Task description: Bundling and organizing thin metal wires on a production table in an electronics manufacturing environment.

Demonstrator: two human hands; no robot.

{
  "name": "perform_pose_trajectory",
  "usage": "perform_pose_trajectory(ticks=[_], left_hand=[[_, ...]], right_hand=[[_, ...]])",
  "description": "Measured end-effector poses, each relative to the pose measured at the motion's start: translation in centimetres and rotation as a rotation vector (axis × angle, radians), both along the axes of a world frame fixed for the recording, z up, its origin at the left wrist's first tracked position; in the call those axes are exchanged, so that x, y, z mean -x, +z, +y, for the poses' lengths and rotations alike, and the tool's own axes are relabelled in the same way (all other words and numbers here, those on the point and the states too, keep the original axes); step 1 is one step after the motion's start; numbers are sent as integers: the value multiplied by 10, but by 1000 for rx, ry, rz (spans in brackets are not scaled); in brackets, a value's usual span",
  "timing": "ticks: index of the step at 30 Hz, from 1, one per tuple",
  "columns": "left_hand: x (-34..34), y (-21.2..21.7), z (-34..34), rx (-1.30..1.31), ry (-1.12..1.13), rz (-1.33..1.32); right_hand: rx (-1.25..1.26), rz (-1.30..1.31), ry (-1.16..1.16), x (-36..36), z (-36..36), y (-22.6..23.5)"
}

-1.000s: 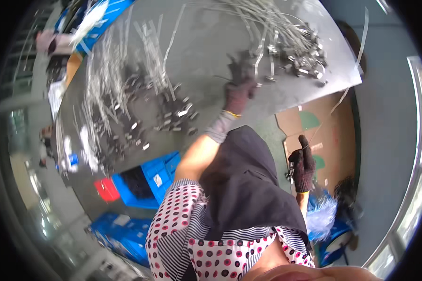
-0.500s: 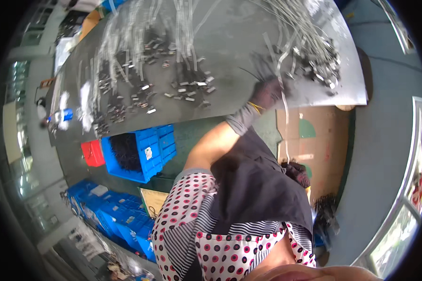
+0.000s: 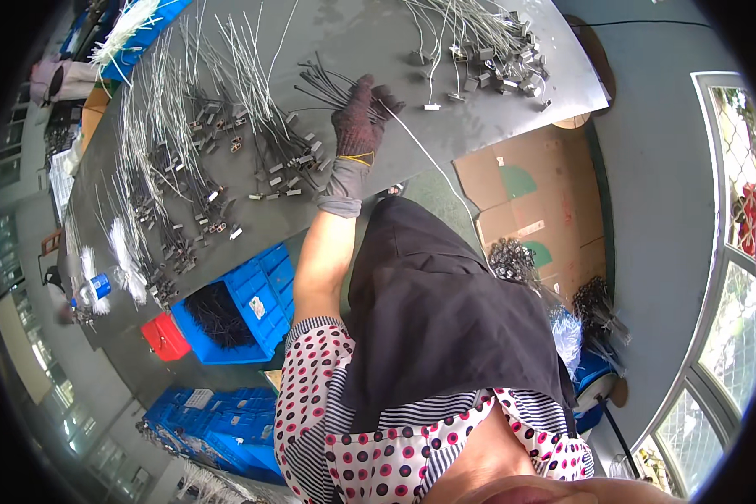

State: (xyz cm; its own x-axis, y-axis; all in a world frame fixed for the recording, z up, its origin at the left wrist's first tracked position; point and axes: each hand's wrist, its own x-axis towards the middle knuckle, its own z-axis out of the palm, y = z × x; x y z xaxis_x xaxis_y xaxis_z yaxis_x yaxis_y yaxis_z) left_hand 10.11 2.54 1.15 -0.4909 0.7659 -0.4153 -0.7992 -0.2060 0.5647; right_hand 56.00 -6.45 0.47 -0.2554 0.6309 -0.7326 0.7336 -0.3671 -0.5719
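My left hand [image 3: 361,122], in a dark reddish glove with a grey cuff and a yellow band, is closed over the grey table. Several thin black strips [image 3: 321,82], like short wires or tubes, stick out from its fingers to the left. A long white wire [image 3: 433,160] runs from this hand down past the table edge and out of sight beside my dark apron. My right hand does not show. Left of my hand lie white cables with small dark and pale connectors [image 3: 277,178]; another pile of connectors [image 3: 500,74] is at the far right of the table.
Below the table's left part, a blue crate [image 3: 270,290] holds black strips beside a red bin [image 3: 166,338]. Flattened cardboard [image 3: 575,189] lies on the right. Bundled cables [image 3: 598,307] stand near it. Stacked blue crates [image 3: 227,424] are at the lower left.
My left hand has moved left over the table, away from the right-hand pile, with the white wire trailing from it. My right hand, seen by the cardboard before, is out of view.
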Motion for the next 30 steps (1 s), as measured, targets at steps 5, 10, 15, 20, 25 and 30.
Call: perform_pose_trajectory(ticks=[5,10,15,20,25,30], left_hand=[[7,-12,-11,33,-100,29],[40,-7,-21,18,66,25],[44,-19,-22,115,-11,31],[54,-29,-23,41,33,11],[89,-15,-22,114,76,52],[91,-12,-14,186,120,17]], right_hand=[[-22,-35,-12,9,-1,0],[-29,-67,-3,21,1,3],[-35,-104,0,36,4,6],[-39,-135,-27,49,9,3],[-47,-60,-40,51,10,-4],[-30,-80,14,53,14,-6]])
